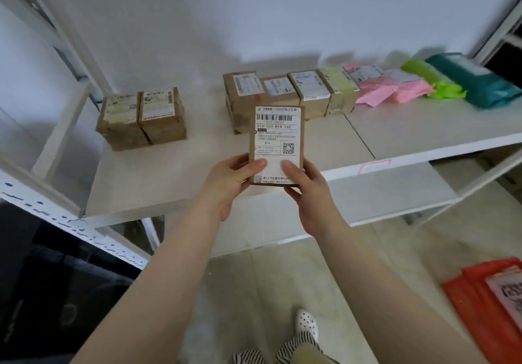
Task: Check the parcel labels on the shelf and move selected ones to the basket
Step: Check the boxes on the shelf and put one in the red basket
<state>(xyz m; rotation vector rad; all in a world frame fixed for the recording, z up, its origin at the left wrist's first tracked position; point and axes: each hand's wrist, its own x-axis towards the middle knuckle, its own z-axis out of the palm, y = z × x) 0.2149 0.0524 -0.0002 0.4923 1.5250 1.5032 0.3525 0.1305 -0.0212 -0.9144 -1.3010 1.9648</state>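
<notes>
A small brown cardboard parcel [278, 137] with a white barcode label facing me is held up in front of the shelf [409, 134]. My left hand [234, 182] grips its lower left edge, thumb on the label. My right hand [308, 194] grips its lower right edge, thumb also on the label. Behind it a row of several brown parcels [285, 92] stands on the shelf. Two more brown parcels [141, 117] sit together at the left. I see no basket.
Pink mailers [395, 86], a lime green bag [435, 81] and a teal bag [477, 81] lie at the shelf's right end. Orange mailers [485, 304] lie on the floor at lower right. A white perforated shelf post [70, 222] crosses the lower left. My feet stand below.
</notes>
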